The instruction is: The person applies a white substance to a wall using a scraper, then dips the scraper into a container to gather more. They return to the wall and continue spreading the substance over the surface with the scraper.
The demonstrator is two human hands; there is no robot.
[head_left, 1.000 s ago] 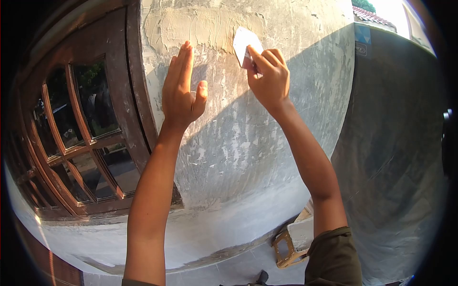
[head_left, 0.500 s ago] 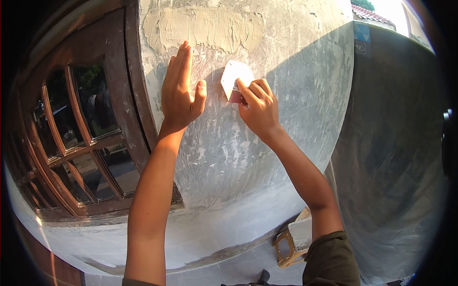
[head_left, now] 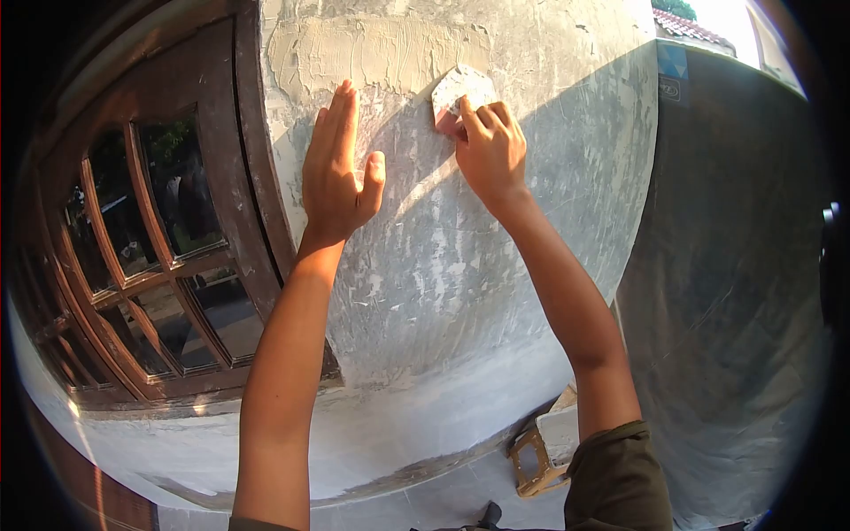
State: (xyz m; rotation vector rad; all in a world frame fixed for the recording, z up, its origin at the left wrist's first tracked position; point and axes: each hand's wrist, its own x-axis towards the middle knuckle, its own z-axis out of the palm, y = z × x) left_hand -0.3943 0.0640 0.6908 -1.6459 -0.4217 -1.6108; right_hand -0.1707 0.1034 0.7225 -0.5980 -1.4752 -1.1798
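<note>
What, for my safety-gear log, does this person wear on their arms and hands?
No gloves: the left hand and the right hand are bare, with no watch, ring or band visible. Both forearms are uncovered. A dark olive fabric short sleeve covers the right upper arm; a matching edge just shows on the left.

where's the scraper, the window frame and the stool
scraper (head_left: 462,87), head view, on the pale blade
window frame (head_left: 221,133), head view, on the brown right-hand upright
stool (head_left: 516,441), head view, on its wooden top corner
</note>
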